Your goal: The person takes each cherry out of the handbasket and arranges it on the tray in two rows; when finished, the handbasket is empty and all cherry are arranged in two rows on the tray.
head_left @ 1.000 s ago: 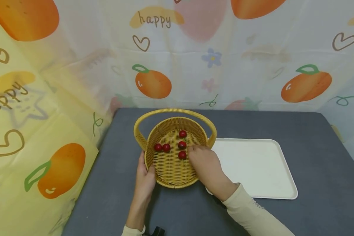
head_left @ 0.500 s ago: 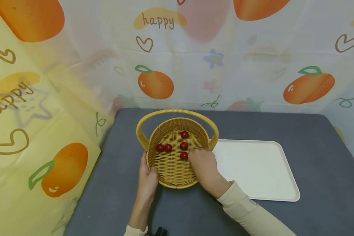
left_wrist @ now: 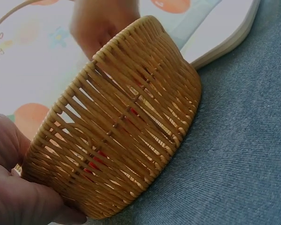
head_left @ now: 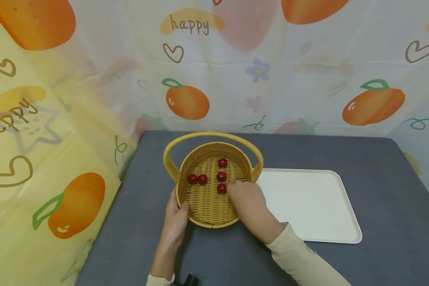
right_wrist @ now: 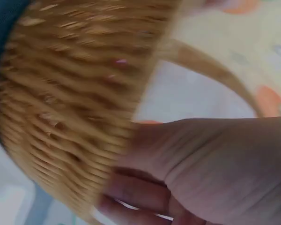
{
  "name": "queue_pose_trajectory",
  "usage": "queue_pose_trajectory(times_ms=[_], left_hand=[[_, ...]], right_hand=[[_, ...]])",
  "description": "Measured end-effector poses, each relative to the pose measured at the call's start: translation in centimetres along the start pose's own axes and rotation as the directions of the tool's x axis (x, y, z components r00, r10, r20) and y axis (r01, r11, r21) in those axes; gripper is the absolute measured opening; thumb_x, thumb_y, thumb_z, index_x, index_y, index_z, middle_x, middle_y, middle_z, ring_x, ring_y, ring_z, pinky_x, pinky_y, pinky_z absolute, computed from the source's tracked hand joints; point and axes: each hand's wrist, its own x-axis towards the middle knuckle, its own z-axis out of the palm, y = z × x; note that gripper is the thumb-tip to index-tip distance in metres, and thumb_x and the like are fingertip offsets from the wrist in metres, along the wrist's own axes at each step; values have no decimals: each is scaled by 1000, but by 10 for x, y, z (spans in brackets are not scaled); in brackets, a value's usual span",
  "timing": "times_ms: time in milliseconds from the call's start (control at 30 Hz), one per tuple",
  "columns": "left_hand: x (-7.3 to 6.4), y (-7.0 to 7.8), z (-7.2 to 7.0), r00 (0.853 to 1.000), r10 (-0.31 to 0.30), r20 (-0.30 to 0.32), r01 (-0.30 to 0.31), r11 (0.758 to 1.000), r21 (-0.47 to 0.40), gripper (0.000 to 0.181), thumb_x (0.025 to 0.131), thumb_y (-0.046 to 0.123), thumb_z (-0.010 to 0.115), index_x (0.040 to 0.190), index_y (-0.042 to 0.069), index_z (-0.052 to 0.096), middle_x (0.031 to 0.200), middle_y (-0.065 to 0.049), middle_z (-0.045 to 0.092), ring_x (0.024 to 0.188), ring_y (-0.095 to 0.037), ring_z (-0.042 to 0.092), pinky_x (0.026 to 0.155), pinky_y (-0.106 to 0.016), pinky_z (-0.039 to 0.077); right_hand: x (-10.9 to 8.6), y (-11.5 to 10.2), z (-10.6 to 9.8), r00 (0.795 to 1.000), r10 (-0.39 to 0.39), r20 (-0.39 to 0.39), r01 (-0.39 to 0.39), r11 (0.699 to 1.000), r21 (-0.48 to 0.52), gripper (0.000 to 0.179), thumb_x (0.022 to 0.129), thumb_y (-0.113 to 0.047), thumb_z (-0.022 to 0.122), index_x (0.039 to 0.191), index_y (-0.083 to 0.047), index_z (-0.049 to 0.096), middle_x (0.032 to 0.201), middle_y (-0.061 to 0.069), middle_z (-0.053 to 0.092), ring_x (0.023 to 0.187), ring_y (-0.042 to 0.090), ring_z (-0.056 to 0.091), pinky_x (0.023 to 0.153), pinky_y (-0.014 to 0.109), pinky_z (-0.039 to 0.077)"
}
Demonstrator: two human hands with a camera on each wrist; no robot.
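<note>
A round yellow wicker basket with an arched handle stands on the table. Inside it lie several dark red cherries: a pair at the left and three in a column near the middle. My left hand grips the basket's left rim, thumb over the edge; the left wrist view shows this hand at the woven wall. Reaching over the right rim, my right hand has its fingers inside the basket, beside the nearest cherry of the column. Its fingertips are hidden, so I cannot tell whether they hold anything.
Right of the basket lies a white rectangular tray, partly covered by the right hand and forearm. The dark grey tabletop ends at a fruit-printed cloth behind, with more printed cloth along the left.
Inside the basket, my right hand has shifted slightly toward the near side. The left hand, basket and visible cherries keep their places, apart from a small sway of the head view.
</note>
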Motion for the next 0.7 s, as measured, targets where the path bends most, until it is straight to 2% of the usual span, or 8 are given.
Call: queue_pose_trajectory(times_ms=[100, 200, 300, 400, 533, 700], left_hand=[[0, 1, 0, 1000, -11, 10, 11, 1000, 6, 72, 102, -13, 35, 169, 5, 14, 172, -16, 23, 156, -33, 25, 125, -51, 25], [1, 1, 0, 1000, -23, 11, 23, 1000, 5, 72, 103, -12, 34, 169, 5, 13, 172, -16, 22, 157, -32, 24, 125, -50, 24], [1, 1, -1, 999, -29, 19, 29, 1000, 13, 72, 103, -12, 34, 169, 5, 12, 172, -16, 22, 157, -32, 25, 125, -49, 25], [1, 0, -2, 999, -28, 33, 27, 999, 26, 72, 104, -12, 34, 169, 5, 12, 172, -16, 22, 156, -32, 25, 125, -50, 26], [2, 0, -4, 999, -25, 47, 23, 998, 54, 72, 104, -11, 35, 170, 5, 10, 172, -17, 21, 157, -32, 24, 125, -50, 26], [1, 1, -4, 998, -38, 50, 34, 997, 73, 71, 104, -10, 35, 169, 4, 11, 172, -17, 21, 157, -31, 24, 125, -49, 24]], right_hand=[[-15, 4, -22, 1000, -9, 8, 8, 997, 80, 21, 83, 7, 84, 91, -9, 73, 80, 4, 71, 71, 20, 70, 56, 37, 57], [-33, 9, -48, 1000, 9, 24, -13, 986, 167, 27, 86, 6, 82, 96, -14, 68, 84, -2, 66, 75, 16, 65, 60, 35, 54], [-53, 17, -70, 998, 60, 12, -61, 965, 255, 23, 93, -3, 79, 98, -21, 65, 86, -11, 61, 74, 10, 58, 60, 32, 49], [-74, 30, -85, 992, 126, -23, -111, 936, 333, 18, 97, -13, 77, 104, -27, 68, 91, -17, 63, 73, 7, 56, 61, 30, 47], [-98, 52, -92, 977, 201, -69, -160, 910, 383, 22, 96, -14, 80, 112, -27, 72, 103, -18, 71, 79, 8, 63, 65, 34, 52], [-107, 78, -79, 967, 248, -64, -204, 896, 394, 26, 93, -10, 82, 116, -21, 75, 108, -9, 77, 81, 16, 70, 66, 38, 54]])
